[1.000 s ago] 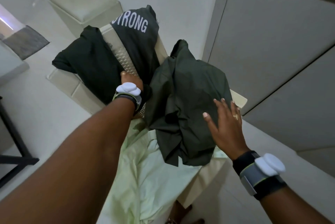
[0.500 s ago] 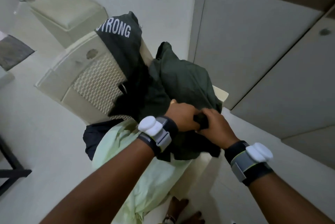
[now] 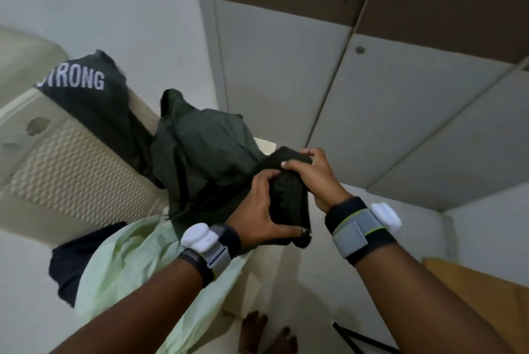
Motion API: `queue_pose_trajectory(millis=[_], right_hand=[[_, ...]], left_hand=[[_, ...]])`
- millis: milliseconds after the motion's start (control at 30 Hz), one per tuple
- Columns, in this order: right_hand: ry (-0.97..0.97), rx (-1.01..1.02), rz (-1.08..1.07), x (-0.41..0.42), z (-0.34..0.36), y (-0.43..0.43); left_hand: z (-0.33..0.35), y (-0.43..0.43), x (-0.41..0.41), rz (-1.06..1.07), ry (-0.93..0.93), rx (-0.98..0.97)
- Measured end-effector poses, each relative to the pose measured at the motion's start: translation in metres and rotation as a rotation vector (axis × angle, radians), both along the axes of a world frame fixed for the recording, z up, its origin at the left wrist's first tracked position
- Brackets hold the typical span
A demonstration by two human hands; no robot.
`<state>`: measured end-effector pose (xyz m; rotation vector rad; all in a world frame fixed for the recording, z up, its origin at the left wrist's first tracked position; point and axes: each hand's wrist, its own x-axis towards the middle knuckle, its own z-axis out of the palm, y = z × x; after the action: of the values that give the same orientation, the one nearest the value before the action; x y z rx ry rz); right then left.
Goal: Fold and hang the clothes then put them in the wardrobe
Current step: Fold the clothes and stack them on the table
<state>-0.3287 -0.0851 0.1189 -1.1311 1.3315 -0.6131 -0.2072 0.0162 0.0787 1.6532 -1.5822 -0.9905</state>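
A dark green garment (image 3: 203, 153) lies heaped on a cream plastic chair (image 3: 71, 170). Both my hands hold a bunched end of it in front of the chair. My left hand (image 3: 257, 207) grips the lower part of the bunch, thumb underneath. My right hand (image 3: 315, 176) pinches the top of the same bunch. A black shirt (image 3: 86, 98) printed "STRONG" hangs over the chair's back. A pale green garment (image 3: 126, 265) drapes off the seat's front, with a dark navy garment (image 3: 74, 262) beside it.
The wardrobe's grey doors (image 3: 386, 101) stand shut to the right, one with a small round knob (image 3: 359, 49). White wall (image 3: 114, 4) is behind the chair. My bare foot (image 3: 263, 333) is on the floor below. A tan surface (image 3: 469, 290) shows at the lower right.
My left hand left the chair back and joined the right on the dark green garment. Both hands have gathered and lifted its end to the right. The camera has swung toward the wardrobe.
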Motion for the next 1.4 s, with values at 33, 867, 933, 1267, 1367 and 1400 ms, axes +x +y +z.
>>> queue_pose_trajectory(millis=[33,867,933,1267,1367,1400], right_hand=[[-0.104,0.062,-0.009,-0.005,0.011,0.000],[0.027,-0.041,0.121,-0.159,0.121,0.037],[0.198,-0.108,0.089,-0.196,0.144,0.039],[0.907,-1.046,-0.843,-0.361,0.251,0.084],[0.905,-1.211,-1.277,-0.388,0.270,0.123],[0.844,-1.217,-1.392,-0.399,0.272,0.137]], left_hand=[[0.004,-0.001,-0.007,0.012,0.053,0.036],[0.164,-0.102,-0.039,-0.333,0.339,0.020],[0.187,-0.125,-0.043,-0.421,0.104,-0.060],[0.286,-0.160,-0.181,-0.275,-0.065,-0.723],[0.311,-0.131,-0.230,-0.266,0.180,-0.964],[0.314,-0.117,-0.246,-0.302,0.249,-1.028]])
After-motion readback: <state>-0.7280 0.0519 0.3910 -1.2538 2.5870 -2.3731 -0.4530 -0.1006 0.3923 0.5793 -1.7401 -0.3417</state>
